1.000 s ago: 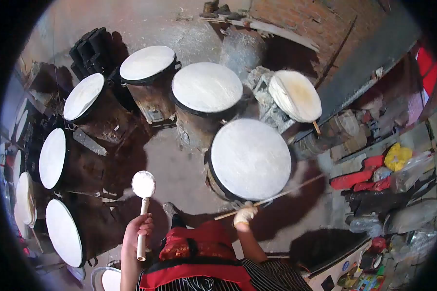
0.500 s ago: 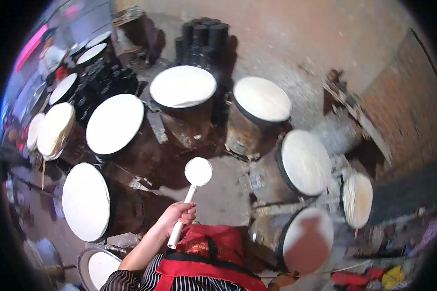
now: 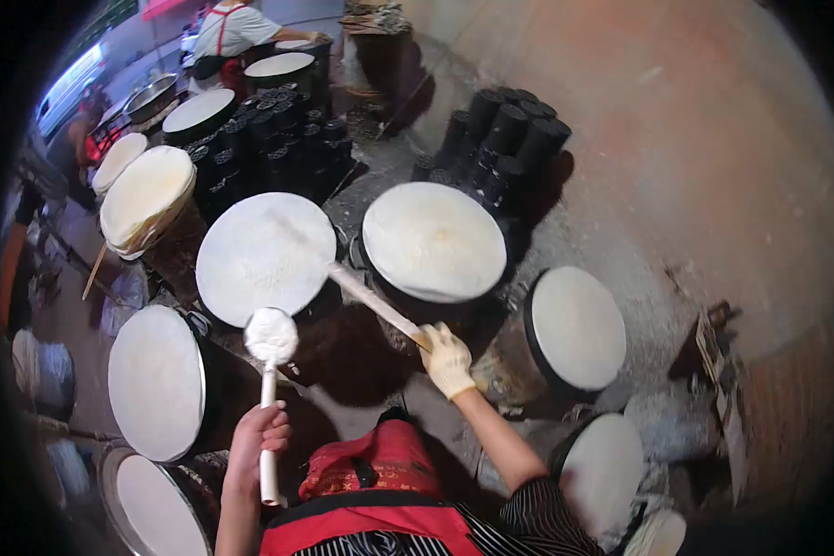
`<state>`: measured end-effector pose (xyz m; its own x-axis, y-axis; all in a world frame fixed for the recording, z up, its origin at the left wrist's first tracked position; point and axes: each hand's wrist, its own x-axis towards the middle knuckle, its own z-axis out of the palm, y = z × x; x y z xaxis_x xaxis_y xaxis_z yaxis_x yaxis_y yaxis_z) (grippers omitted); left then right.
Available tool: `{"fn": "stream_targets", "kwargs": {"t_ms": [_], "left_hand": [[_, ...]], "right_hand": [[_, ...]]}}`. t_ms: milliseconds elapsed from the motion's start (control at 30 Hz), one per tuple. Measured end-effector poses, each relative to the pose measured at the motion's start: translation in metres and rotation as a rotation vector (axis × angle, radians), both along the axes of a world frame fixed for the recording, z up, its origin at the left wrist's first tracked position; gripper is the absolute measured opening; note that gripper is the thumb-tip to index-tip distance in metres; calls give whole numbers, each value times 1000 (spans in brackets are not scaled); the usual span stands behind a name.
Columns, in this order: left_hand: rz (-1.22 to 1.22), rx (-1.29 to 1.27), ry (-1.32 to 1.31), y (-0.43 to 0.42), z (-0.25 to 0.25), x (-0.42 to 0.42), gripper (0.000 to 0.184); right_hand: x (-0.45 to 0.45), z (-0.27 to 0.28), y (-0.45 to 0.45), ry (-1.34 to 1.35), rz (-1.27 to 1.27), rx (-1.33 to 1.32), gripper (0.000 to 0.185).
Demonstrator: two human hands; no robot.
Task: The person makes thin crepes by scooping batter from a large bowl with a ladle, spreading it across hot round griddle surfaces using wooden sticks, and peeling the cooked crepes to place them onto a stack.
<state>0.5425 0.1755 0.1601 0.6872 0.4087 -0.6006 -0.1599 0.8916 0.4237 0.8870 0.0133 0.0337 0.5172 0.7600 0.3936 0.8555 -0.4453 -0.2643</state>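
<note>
The left grip (image 3: 261, 437) is clenched round a ladle (image 3: 271, 337), its white-coated bowl at the near edge of a white disc (image 3: 264, 255). The gloved right grip (image 3: 448, 360) grasps a flat stick (image 3: 375, 303) slanting far and left to that disc's right edge; whether they touch cannot be told. Another disc (image 3: 434, 243) lies just right, with black cylinders (image 3: 505, 134) beyond.
</note>
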Motion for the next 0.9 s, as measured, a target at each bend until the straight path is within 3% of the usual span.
{"fn": "stream_targets", "kwargs": {"t_ms": [100,233,267,433,500,533,567,700,767,900], "left_hand": [[232,-57,-33,18,7,37,11],[444,-176,-106,29,19,74,13],[480,-204,-109,31,21,79,15],[617,-252,-164,38,28,116,17],[658,-260,-136,42,30,127,16],[651,-247,-124,45,33,133,15],[655,-248,-116,48,35,139,15],[653,-286,-217,59,35,161,15],[639,-365,-287,66,41,170,16],[660,-489,-371,75,56,185,18]], "right_hand": [[89,27,73,-21,149,-258,51],[178,2,110,-163,450,-218,39],[188,2,114,-141,484,-225,31],[225,16,138,27,549,-283,32],[249,26,146,231,493,-339,30],[266,32,150,331,548,-272,29],[266,76,153,589,424,-263,21],[334,100,157,1008,278,-64,20],[346,144,149,1319,288,230,20],[369,218,144,1194,208,362,18]]}}
